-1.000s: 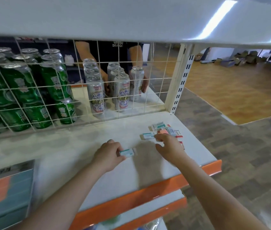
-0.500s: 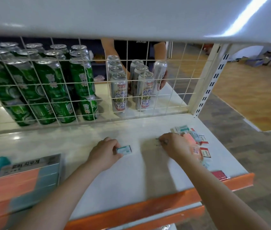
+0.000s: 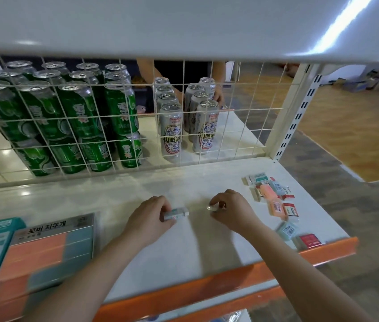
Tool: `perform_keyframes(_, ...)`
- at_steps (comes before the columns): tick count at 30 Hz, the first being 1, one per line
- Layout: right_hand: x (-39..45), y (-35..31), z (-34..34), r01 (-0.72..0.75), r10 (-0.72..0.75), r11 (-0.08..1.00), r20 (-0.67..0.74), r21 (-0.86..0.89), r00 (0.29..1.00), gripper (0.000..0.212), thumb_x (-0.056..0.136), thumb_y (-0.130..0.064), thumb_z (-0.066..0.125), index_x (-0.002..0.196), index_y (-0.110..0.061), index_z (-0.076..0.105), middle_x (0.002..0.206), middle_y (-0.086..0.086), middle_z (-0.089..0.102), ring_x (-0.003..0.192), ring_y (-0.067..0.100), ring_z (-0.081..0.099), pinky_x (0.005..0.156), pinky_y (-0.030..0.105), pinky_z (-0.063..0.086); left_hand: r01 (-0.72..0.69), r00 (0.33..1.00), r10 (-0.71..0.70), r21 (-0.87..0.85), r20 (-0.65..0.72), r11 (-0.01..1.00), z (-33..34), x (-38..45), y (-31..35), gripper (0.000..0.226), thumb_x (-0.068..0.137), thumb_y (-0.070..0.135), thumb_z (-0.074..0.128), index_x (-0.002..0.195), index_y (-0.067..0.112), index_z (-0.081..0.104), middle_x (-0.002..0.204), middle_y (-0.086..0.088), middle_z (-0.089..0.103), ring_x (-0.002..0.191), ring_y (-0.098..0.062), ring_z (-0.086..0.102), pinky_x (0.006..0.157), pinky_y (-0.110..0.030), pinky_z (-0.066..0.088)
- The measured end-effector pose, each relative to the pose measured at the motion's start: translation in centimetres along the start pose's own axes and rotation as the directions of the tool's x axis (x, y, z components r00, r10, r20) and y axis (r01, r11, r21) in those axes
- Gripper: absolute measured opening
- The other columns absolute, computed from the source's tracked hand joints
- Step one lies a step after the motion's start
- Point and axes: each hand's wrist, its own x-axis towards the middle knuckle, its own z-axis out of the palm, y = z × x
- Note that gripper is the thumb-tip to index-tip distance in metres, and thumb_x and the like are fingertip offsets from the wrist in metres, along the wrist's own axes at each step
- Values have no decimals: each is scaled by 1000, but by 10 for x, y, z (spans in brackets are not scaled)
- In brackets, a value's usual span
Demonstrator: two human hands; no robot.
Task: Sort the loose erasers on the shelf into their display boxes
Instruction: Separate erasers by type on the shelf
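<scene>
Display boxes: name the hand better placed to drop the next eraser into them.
Left. The left hand already holds an eraser and is nearer the display boxes at the shelf's left end. The right hand sits toward the loose pile.

This is a shop. A white metal shelf (image 3: 183, 240) with an orange front edge and a slotted upright (image 3: 300, 112) carries goods. Behind its wire grid (image 3: 242, 126), green cans (image 3: 77, 117) and silver cans (image 3: 171, 131) stand in rows. Display boxes (image 3: 44, 252) sit at the shelf's left end.
</scene>
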Motion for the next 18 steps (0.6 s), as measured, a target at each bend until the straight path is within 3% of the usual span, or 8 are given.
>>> perform_keyframes(8, -12, 3, -2, -36, 36, 999, 48, 0, 998, 38, 80, -20, 66, 117, -13, 63, 112, 8, 55, 99, 22, 56, 74, 18, 36, 14, 1000, -13, -30, 9, 999, 2, -2, 0, 32, 84, 26, 64, 113, 13, 61, 107, -2, 54, 98, -18, 55, 89, -32, 46)
perform_keyframes(13, -12, 1, -4, -43, 43, 999, 65, -4, 997, 35, 84, -24, 64, 117, -11, 63, 112, 12, 54, 101, 26, 55, 86, 26, 42, 32, 999, -31, -29, 31, 999, 3, -2, 1, 28, 84, 24, 64, 111, 15, 64, 97, 3, 46, 94, -18, 54, 88, -28, 44)
perform_keyframes(18, -9, -6, 0, -35, 37, 999, 96, -28, 995, 34, 86, -24, 62, 118, -13, 61, 114, 10, 51, 105, 27, 53, 87, 26, 41, 73, 997, -72, -66, 21, 995, 3, -3, 4, 21, 82, 22, 65, 102, 18, 62, 96, 5, 46, 95, -18, 54, 88, -31, 44)
